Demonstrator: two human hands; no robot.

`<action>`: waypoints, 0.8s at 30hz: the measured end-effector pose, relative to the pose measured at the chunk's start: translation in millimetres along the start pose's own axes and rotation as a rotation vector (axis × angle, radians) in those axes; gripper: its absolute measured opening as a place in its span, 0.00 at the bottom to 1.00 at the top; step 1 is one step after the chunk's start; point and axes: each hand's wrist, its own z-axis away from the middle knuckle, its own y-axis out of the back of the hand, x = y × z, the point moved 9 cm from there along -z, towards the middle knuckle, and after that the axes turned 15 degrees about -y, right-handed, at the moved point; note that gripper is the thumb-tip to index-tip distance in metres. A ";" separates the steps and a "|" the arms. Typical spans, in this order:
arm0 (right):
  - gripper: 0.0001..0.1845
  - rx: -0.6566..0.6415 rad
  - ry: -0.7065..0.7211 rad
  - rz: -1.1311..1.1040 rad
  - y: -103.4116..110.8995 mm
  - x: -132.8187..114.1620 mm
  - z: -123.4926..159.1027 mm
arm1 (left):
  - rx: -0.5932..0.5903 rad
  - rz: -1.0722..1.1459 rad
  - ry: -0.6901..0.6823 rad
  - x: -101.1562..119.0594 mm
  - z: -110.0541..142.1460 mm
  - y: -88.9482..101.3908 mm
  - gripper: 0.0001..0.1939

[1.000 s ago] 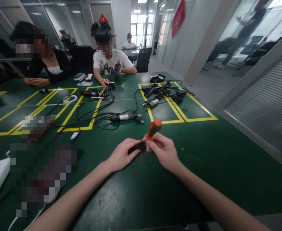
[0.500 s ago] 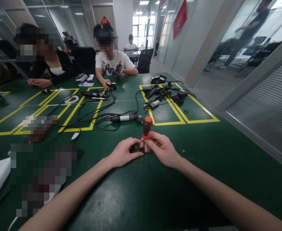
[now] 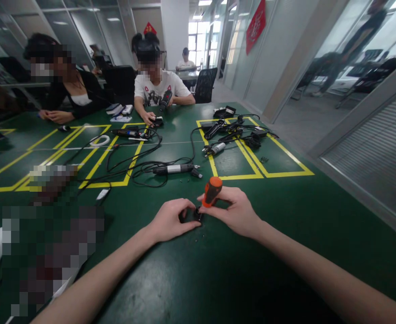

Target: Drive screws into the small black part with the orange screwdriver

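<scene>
My right hand [image 3: 236, 210] grips a screwdriver [image 3: 213, 191] with an orange and dark handle, which leans to the right. Its lower end points down at a small black part [image 3: 198, 214] on the green table. Thumb and fingers of my left hand [image 3: 173, 219] curl round that part and pinch it against the tabletop. The part is mostly hidden by my fingers, so its kind does not show. A few tiny specks lie on the table just in front of it.
Beyond my hands lies a grey-and-black electric screwdriver [image 3: 174, 168] with looped black cable. Black devices and cables [image 3: 233, 130] cluster inside yellow tape at the back right. Across the table [image 3: 279, 229], a person [image 3: 162, 87] holds a dark power tool. Blurred-out items lie at left.
The screwdriver has gone from nearly upright to leaning right, and my right hand has shifted its hold on it. My left hand stays round the small black part.
</scene>
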 end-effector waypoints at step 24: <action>0.03 -0.195 -0.028 0.122 -2.2 -9.1 -9.3 | 0.075 0.210 0.104 -9.7 5.0 2.0 0.17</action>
